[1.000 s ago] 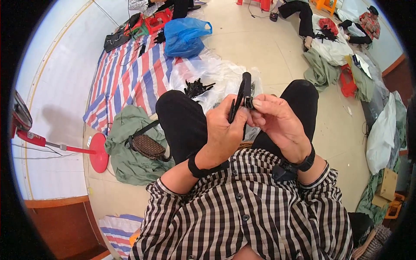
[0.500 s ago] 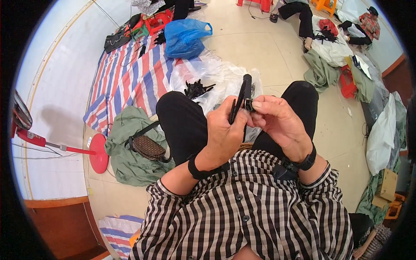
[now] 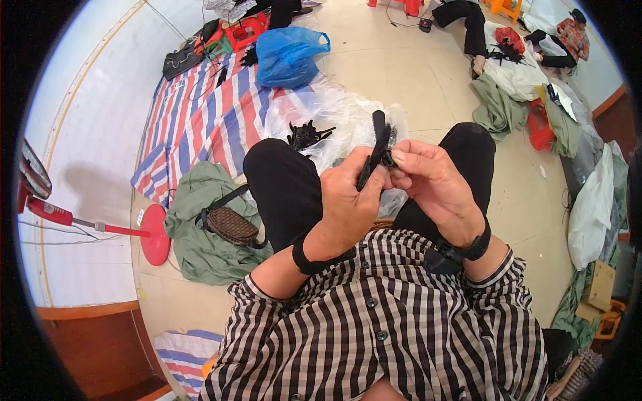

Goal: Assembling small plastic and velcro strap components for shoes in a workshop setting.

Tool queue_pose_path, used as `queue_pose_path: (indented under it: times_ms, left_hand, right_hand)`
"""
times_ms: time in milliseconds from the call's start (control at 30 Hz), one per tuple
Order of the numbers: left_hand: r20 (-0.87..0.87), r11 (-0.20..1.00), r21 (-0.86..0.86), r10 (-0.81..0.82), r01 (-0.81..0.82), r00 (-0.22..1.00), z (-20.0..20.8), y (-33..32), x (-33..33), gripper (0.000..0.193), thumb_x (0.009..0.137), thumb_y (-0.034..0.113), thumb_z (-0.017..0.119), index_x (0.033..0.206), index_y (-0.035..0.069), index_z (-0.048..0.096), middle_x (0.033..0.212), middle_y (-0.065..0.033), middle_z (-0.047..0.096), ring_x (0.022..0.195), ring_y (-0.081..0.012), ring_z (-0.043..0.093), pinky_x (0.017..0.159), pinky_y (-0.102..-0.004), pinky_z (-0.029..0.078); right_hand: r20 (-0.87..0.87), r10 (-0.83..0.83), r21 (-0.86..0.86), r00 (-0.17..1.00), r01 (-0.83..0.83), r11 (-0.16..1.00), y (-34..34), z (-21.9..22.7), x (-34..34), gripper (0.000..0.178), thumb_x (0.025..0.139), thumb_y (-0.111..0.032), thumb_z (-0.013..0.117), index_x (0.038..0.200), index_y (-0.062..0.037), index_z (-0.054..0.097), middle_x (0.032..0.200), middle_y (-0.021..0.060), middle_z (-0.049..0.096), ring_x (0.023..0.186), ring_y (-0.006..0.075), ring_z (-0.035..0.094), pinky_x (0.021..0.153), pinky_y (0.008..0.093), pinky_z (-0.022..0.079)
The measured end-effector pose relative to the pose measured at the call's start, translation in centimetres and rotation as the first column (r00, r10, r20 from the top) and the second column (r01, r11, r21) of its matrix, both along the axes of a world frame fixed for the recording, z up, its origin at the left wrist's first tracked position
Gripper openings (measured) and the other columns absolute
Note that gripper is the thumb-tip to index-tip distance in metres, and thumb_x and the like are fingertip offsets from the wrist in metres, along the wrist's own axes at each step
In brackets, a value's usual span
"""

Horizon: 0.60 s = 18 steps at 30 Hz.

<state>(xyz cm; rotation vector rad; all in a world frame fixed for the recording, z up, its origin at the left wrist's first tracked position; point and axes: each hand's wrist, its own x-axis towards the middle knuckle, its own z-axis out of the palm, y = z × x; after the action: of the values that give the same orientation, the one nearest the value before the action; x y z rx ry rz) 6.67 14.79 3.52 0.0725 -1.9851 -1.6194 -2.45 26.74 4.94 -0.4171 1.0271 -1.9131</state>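
A black fabric strap (image 3: pixel 380 127) stands up between my two hands, in front of my knees. My left hand (image 3: pixel 344 200) is closed, its thumb and fingers pinching the lower part of the strap. Close beside it, my right hand (image 3: pixel 438 187) pinches a small black buckle-like piece (image 3: pixel 388 159) against the strap; the fingertips partly cover it, so its exact shape is unclear. Beyond my left knee, a pile of black straps (image 3: pixel 307 136) lies on clear plastic sheeting (image 3: pixel 348 110).
A striped tarp (image 3: pixel 194 113) and a blue plastic bag (image 3: pixel 287 57) lie ahead on the left. Nearer are a brown patterned pouch (image 3: pixel 232 226) on green cloth (image 3: pixel 187 200) and a red fan base (image 3: pixel 155 234). Other people sit at the far side, near white sacks (image 3: pixel 518 80).
The strap has turned and folded between my fingers, and its separate strips now overlap. The small black piece is more covered. Both hands stay in nearly the same place.
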Motion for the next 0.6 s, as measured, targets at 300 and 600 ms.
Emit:
queue_pose_path:
  times_ms: [300, 600]
  left_hand:
    - [-0.057, 0.997, 0.020, 0.072, -0.071, 0.996, -0.3, 0.3, 0.0, 0.002, 0.081, 0.001, 0.055, 0.080, 0.001, 0.056, 0.059, -0.0033, 0.059, 0.050, -0.0081, 0.053, 0.047, -0.0228, 0.040]
    - [-0.050, 0.999, 0.007, 0.046, -0.046, 0.998, -0.2, 0.6, 0.6, 0.004, 0.084, 0.004, 0.054, 0.082, 0.002, 0.057, 0.058, -0.0007, 0.056, 0.048, -0.0046, 0.047, 0.045, -0.0215, 0.037]
  right_hand:
    - [-0.410, -0.216, -0.014, 0.886, 0.230, 0.973, -0.5, 0.5, 1.8, 0.016, 0.090, -0.013, 0.054, 0.098, 0.0018, 0.053, 0.074, 0.0017, 0.055, 0.065, 0.0073, 0.051, 0.061, 0.0202, 0.041]
    - [-0.849, -0.291, -0.115, 0.440, 0.384, 0.916, -0.6, -0.7, 1.0, 0.019, 0.093, -0.016, 0.049, 0.099, 0.0018, 0.053, 0.079, 0.0041, 0.052, 0.068, 0.0090, 0.049, 0.060, 0.0219, 0.040]
